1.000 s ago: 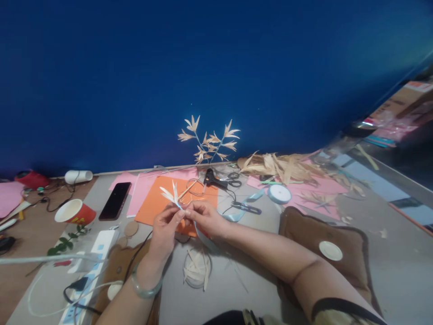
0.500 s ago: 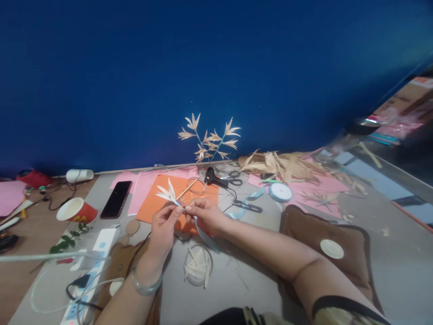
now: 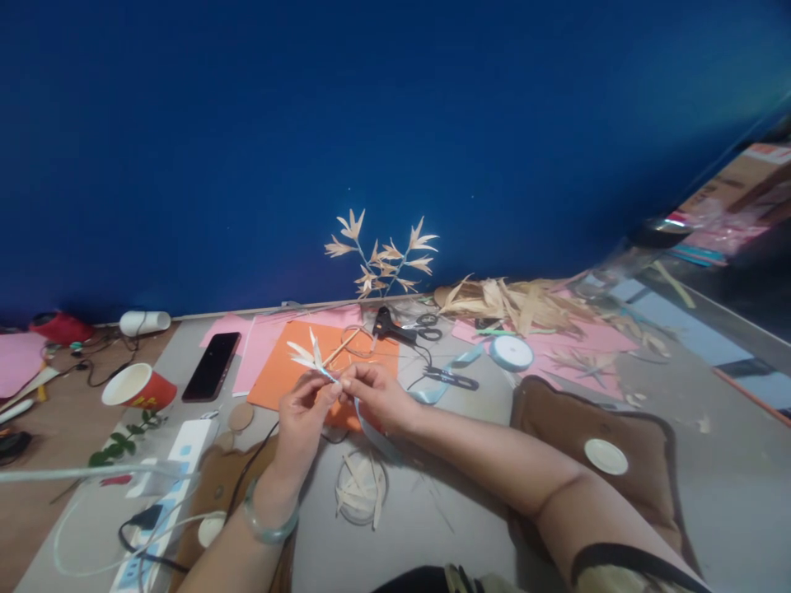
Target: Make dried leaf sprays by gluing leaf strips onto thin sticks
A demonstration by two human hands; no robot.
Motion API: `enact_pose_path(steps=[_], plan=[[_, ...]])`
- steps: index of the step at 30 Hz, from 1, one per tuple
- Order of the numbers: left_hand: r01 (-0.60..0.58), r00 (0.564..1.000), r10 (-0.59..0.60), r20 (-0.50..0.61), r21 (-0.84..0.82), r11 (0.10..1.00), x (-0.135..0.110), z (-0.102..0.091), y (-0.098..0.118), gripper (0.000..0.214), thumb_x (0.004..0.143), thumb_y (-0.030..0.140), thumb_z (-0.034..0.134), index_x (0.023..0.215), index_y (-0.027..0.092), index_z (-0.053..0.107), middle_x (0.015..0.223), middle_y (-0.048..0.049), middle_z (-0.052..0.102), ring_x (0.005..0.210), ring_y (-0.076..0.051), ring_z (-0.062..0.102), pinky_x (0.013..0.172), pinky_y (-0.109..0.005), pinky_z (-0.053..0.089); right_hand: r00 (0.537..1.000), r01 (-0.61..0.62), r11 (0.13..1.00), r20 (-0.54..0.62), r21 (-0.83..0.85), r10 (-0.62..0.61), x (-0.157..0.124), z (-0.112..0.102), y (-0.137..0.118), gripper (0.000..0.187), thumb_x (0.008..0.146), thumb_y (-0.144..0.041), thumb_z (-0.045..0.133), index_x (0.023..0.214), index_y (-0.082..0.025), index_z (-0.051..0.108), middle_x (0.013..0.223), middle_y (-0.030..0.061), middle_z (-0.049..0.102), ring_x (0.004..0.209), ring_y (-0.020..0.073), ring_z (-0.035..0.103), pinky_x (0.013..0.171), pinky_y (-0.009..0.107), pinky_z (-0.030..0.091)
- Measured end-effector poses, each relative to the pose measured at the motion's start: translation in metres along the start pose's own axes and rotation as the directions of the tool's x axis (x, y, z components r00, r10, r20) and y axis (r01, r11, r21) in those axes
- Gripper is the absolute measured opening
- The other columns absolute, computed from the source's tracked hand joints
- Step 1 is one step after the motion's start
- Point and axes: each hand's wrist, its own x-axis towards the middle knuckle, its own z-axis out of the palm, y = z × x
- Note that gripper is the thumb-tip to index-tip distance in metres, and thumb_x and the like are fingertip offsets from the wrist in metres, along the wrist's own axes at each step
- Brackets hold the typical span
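Nearest us, a round dish [image 3: 357,520] holds pale strips [image 3: 355,482]. Beyond, over orange paper [image 3: 275,383], our left hand [image 3: 302,416] pinches the pale flower [image 3: 309,356] by its stem; our right hand [image 3: 380,397] pinches light-blue ribbon [image 3: 380,442] at its lower end. Farther back stands a flowered branch [image 3: 386,265].

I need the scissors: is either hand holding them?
No, the left hand and right hand are both at a blue stem, while the scissors lie beside the black glue gun.
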Motion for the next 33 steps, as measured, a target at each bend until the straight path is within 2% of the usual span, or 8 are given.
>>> enact_pose_path(steps=[4, 8, 13, 21, 27, 33], plan=[[0.049, 0.999, -0.049, 0.001, -0.066, 0.997, 0.001, 0.001, -0.003, 0.014, 0.077, 0.031, 0.068, 0.076, 0.018, 0.072, 0.086, -0.0055, 0.068, 0.089, -0.019, 0.062, 0.085, -0.031, 0.047, 1.000, 0.003, 1.000, -0.027, -0.012, -0.003, 0.001, 0.001, 0.003, 0.031, 0.075, -0.044, 0.070, 0.069, -0.015, 0.063, 0.064, -0.0005, 0.061, 0.059, 0.0097, 0.053, 0.061, 0.023, 0.042], [0.013, 0.999, -0.016, -0.046, -0.068, 0.998, 0.001, 0.000, -0.006, 0.012, 0.075, 0.029, 0.070, 0.075, 0.017, 0.072, 0.083, -0.0039, 0.067, 0.086, -0.018, 0.062, 0.083, -0.030, 0.047, 0.998, -0.045, 0.999, -0.048, 0.005, 0.045, 0.002, 0.001, 0.004, 0.030, 0.074, -0.041, 0.072, 0.064, -0.014, 0.064, 0.061, 0.0003, 0.062, 0.056, 0.0094, 0.053, 0.059, 0.023, 0.042], [0.015, 0.999, -0.016, -0.038, -0.041, 0.999, 0.000, -0.001, -0.004, 0.012, 0.075, 0.029, 0.070, 0.075, 0.017, 0.071, 0.080, -0.0035, 0.067, 0.081, -0.017, 0.062, 0.080, -0.029, 0.047, 0.987, -0.088, 0.993, -0.129, 0.084, 0.099, 0.005, 0.001, 0.006, 0.030, 0.066, -0.038, 0.078, 0.060, -0.014, 0.061, 0.053, -0.0024, 0.058, 0.049, 0.0080, 0.050, 0.052, 0.022, 0.039], [0.127, 0.992, -0.127, 0.004, -0.121, 0.985, 0.001, 0.006, 0.005, 0.021, 0.073, 0.037, 0.070, 0.074, 0.017, 0.072, 0.076, -0.0051, 0.067, 0.080, -0.020, 0.061, 0.074, -0.031, 0.050, 0.994, -0.049, 0.983, -0.083, 0.177, 0.064, 0.006, -0.001, 0.015, 0.025, 0.071, -0.034, 0.076, 0.063, -0.015, 0.061, 0.058, -0.0016, 0.060, 0.054, 0.0088, 0.051, 0.057, 0.023, 0.040], [0.054, 0.998, -0.059, -0.036, -0.122, 0.991, 0.000, 0.007, 0.008, 0.015, 0.072, 0.032, 0.072, 0.070, 0.017, 0.073, 0.086, -0.0059, 0.065, 0.091, -0.019, 0.059, 0.084, -0.030, 0.047, 0.993, -0.064, 0.963, -0.081, 0.262, 0.088, 0.004, 0.005, 0.012, 0.026, 0.067, -0.034, 0.079, 0.063, -0.015, 0.063, 0.058, -0.0014, 0.060, 0.055, 0.0080, 0.050, 0.058, 0.022, 0.038], [0.055, 0.997, -0.067, -0.048, -0.215, 0.975, -0.002, 0.010, 0.003, 0.011, 0.070, 0.028, 0.074, 0.067, 0.018, 0.072, 0.082, -0.0037, 0.064, 0.083, -0.016, 0.059, 0.079, -0.029, 0.048, 0.988, -0.140, 0.947, -0.023, 0.289, 0.153, 0.000, 0.008, 0.007, 0.028, 0.070, -0.036, 0.077, 0.062, -0.014, 0.063, 0.057, -0.0008, 0.060, 0.051, 0.0071, 0.050, 0.055, 0.021, 0.038]])
